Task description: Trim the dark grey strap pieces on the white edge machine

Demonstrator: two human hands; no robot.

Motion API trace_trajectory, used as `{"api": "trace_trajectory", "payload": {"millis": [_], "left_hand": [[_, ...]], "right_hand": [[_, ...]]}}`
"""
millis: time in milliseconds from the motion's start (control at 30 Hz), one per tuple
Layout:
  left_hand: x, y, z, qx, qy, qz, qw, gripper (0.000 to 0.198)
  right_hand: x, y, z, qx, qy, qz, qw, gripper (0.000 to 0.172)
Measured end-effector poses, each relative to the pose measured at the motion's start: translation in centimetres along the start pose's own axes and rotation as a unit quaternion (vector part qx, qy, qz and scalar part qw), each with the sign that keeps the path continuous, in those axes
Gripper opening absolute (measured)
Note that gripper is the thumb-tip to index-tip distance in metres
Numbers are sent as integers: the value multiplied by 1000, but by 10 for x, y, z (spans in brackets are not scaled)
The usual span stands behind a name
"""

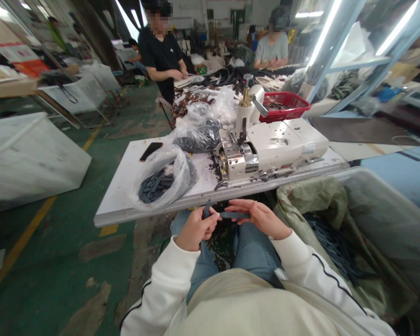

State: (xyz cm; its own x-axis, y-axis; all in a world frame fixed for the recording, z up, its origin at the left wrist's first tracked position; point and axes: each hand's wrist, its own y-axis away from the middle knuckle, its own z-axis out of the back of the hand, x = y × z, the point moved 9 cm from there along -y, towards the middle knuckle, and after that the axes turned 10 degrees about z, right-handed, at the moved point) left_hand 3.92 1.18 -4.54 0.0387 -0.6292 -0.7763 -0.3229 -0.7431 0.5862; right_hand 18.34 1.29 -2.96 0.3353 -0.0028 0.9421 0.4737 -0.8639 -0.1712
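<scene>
My left hand (199,227) is closed around dark grey strips, in front of the table's near edge. One short strip (206,209) sticks up from its fingers. Another dark grey strip (235,215) reaches sideways from its thumb and fingertips to my right hand (262,217). The right hand's fingers are stretched out towards the left hand, and the strip lies against them; its thumb is hidden. Past the left hand, a clear plastic bag (187,175) stands on the table with many similar strips (156,185) inside.
A cream machine (283,144) stands on the white table (117,186), with dark scraps around it. A phone (151,151), another filled bag (198,133) and a red basket (289,112) lie beyond. At right is a green sack (311,193) of strips. Two people work opposite.
</scene>
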Motion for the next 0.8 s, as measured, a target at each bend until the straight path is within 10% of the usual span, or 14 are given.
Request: {"api": "trace_trajectory", "payload": {"millis": [167,367,800], "left_hand": [[-2,-3,8,-43,26,-25,998,41],[-3,-2,32,-82,105,-22,991,53],[11,-11,46,-70,127,-2,989,51]], "right_hand": [[-12,-32,-5,69,169,-35,983,38],[-2,-85,111,-303,59,-3,951,33],[0,-131,150,-332,61,25,941,31]]}}
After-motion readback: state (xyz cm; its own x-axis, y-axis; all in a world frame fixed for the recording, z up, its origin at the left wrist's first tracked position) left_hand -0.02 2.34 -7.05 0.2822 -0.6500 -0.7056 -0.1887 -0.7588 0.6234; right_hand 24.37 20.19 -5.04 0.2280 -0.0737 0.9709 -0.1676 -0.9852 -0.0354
